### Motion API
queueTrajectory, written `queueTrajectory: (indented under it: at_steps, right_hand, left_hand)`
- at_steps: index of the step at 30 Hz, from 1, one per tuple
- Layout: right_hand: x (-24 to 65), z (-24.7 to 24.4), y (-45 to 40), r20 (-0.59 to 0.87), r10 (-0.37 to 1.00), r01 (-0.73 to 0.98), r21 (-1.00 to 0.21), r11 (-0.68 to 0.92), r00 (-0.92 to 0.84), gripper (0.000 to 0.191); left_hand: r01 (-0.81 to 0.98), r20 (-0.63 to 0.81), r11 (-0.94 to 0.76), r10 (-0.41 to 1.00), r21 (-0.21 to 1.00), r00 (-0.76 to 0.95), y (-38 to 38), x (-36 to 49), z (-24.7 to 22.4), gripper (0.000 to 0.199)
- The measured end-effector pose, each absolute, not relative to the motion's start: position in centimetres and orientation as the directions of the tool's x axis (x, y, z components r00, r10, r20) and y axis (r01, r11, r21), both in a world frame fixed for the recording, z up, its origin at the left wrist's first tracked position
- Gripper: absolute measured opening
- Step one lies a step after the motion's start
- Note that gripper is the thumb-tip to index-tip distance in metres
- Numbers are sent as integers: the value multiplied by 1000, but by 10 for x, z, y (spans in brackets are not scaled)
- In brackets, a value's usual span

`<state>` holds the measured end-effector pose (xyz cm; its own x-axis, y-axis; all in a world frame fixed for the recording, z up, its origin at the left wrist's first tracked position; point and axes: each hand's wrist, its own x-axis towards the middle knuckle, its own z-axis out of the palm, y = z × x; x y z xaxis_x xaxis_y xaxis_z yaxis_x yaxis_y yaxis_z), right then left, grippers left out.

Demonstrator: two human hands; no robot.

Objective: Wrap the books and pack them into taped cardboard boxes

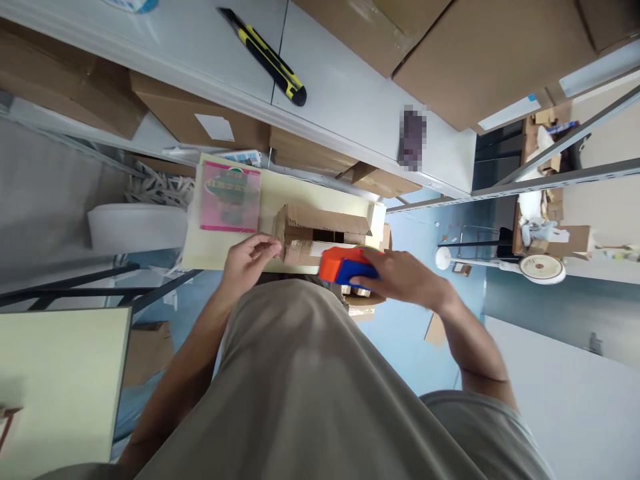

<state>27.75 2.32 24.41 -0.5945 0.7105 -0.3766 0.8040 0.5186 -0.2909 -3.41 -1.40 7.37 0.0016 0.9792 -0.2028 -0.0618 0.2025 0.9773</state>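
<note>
A small cardboard box point(327, 220) lies on the pale yellow table in front of me, with a flap raised along its far side and a dark gap in its top. My right hand point(387, 275) is wrapped round an orange and blue tape dispenser point(345, 263) at the box's near right side. The dispenser hides part of the box there. At the box's left end is my left hand point(253, 260), its thumb and fingertips pinched together close to the cardboard. Whatever is between those fingertips is too small to make out.
A pink printed packet point(231, 198) lies left on the yellow table point(193, 250). Above, a grey shelf point(340, 110) carries a black and yellow utility knife point(265, 57), large cartons point(490, 53) and a blurred-out item point(413, 138). A white fan point(543, 269) stands right.
</note>
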Motion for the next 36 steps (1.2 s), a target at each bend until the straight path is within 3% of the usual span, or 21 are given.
queueTrajectory:
  at_steps: [3,6,13,18,28,36]
  right_hand:
    - [280,273,42,-607,661,897,-324,301,-441,50]
    - [256,295,56,-751,573,945,-273,181,-327,56]
    - [188,292,78,-753,614,968,-134,213,-239,65]
    - [156,274,91,-742,634,959,-44,279,-219,63]
    - [132,262,94,-740,644,923,86,376,-193,63]
    - [123,251,87,-744,644,928,92,360,-176,60]
  left_hand:
    - [-155,-332,336,942,929,51,-4,-50,54,35]
    - [-252,-421,440,898,862,128,4,-61,39,38]
    - [-503,-531,568,815,651,232,12,-63,-12,46]
    - [-594,-549,551,809,586,210,9,-51,-49,47]
    - [-570,-534,541,821,618,201,19,-25,-85,47]
    - [-318,-498,478,867,819,20,17,-5,-96,41]
